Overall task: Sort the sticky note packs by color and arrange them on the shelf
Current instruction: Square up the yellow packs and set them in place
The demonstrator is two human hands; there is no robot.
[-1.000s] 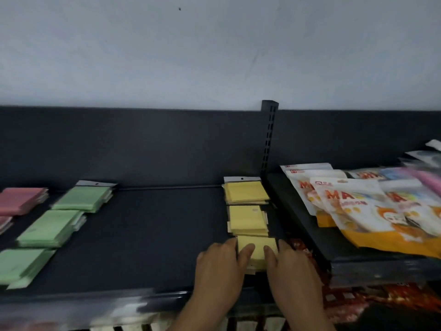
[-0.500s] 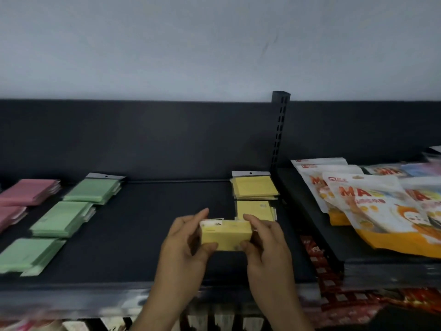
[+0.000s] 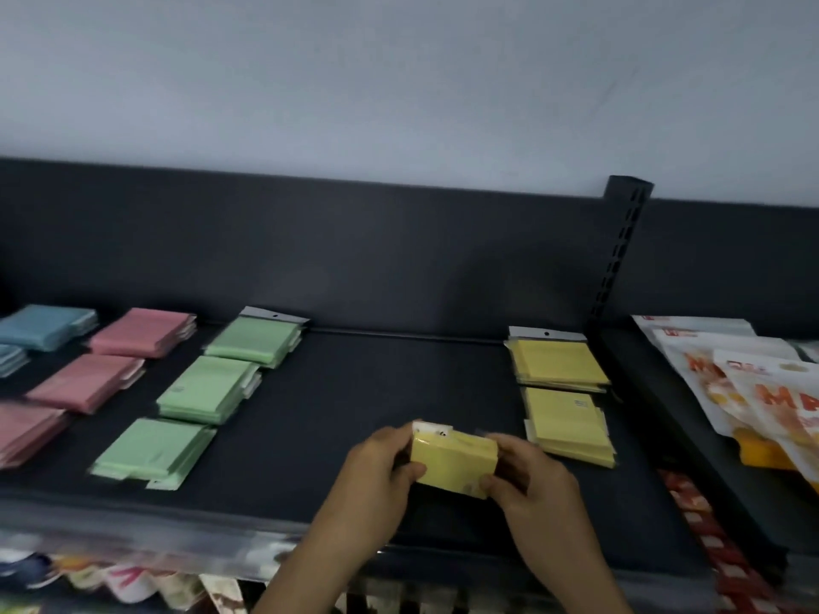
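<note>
Held item: a thick bundle of yellow plastic-wrapped sticky note packs [image 3: 452,463] with a white hang tab at its upper left corner is held between both hands over the front of the shelf, slightly tilted.
Left hand: the left hand [image 3: 376,480] is clamped on the bundle's left end, with the thumb laid on the near face and the fingers curled behind.
Right hand: the right hand [image 3: 536,485] is clamped on the bundle's right end in the same way.
Shelf: a flat dark grey shelf board [image 3: 354,414] is backed by a dark panel, and a pale wall is seen above it.
Yellow piles: two piles of yellow packs are laid at the right end of the shelf, a rear pile [image 3: 556,361] against the back panel and a front pile [image 3: 567,425] just beside the right hand.
Green piles: three piles of green packs [image 3: 208,389] are set in a line from back to front, left of centre and well apart from the yellow ones.
Pink piles: three piles of pink packs [image 3: 86,383] are lined up left of the green ones.
Blue piles: two piles of blue packs [image 3: 46,325] are seen at the far left edge, partly cut off.
Post: a black slotted upright post [image 3: 620,254] is fixed at the right end of the shelf.
Neighbouring shelf: white and orange printed snack bags [image 3: 775,392] are laid overlapping to the right of the post.
</note>
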